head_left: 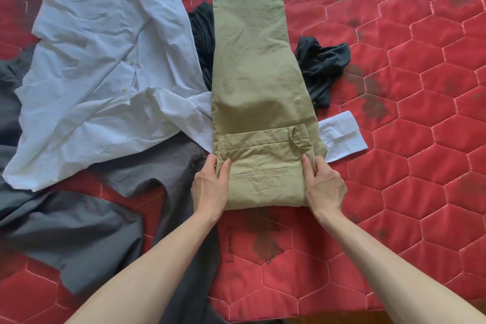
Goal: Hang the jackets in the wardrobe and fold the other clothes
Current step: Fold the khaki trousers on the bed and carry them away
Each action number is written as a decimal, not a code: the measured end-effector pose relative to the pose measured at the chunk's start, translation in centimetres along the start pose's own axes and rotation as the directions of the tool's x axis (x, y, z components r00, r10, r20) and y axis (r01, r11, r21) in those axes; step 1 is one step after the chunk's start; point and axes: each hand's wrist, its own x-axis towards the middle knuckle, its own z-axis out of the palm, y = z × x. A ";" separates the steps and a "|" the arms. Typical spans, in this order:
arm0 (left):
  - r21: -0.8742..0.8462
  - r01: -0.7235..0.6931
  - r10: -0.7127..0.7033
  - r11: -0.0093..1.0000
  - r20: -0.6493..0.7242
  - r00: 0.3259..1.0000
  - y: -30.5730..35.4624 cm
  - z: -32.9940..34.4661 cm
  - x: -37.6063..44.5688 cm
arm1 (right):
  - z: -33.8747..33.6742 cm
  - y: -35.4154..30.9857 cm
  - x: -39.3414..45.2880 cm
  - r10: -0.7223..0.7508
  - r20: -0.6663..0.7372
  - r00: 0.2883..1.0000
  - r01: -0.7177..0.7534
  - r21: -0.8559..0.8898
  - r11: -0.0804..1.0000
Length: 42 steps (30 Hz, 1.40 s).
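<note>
Head view looks down on a red quilted bedcover with a stitched hexagon pattern (410, 155), spread with clothes.

At far left lies one dark grey cotton garment (76, 229), flat and creased, running under the forearm of the left arm. Partly over it sits one crumpled pale blue button-up shirt (105, 73); three small buttons show along its placket, and one of its cuffs (343, 134) pokes out on the far side of the trousers. One black knit piece (203, 39) peeks out between the shirt and the trousers.

In the middle, one pair of khaki cotton trousers (252, 60) lies lengthwise, legs stacked and running away from the person, the waist end folded over toward the legs so the back welt pocket and a belt loop face up. The left hand (210, 187) grips the left edge of this folded part, thumb on top of the cloth and fingers tucked round the edge. The right hand (324, 187) holds the right edge, fingers pointing away along the fold with their tips curled into the fabric. Both forearms are bare and reach in from the near edge.

Just right of the trousers, one bunched dark charcoal garment (322, 66) rests on the cover.

No readable label or writing shows on any piece.
</note>
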 end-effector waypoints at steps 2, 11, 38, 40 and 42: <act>0.152 -0.047 0.055 0.987 -0.047 0.997 0.0 0.2 -0.3 | -0.2 -0.3 -0.2 -0.113 -0.095 0.989 0.110 -0.031 0.993; 0.479 -0.619 0.589 0.622 0.234 0.773 -1.3 2.4 -1.5 | -0.1 0.3 0.3 -0.703 0.202 0.682 0.731 -0.144 0.668; 0.448 -0.890 0.593 0.084 0.696 0.406 -4.8 -2.9 1.4 | -2.1 5.3 0.3 -0.761 0.403 0.509 0.860 -0.264 0.437; 0.515 -0.855 0.600 0.064 0.665 0.445 -4.5 -2.1 0.5 | -2.5 5.7 0.2 -0.755 0.440 0.487 0.872 -0.293 0.391; 0.564 -0.819 0.603 0.101 0.620 0.501 -3.8 -1.0 -0.7 | -2.6 5.4 -0.2 -0.721 0.485 0.495 0.868 -0.319 0.381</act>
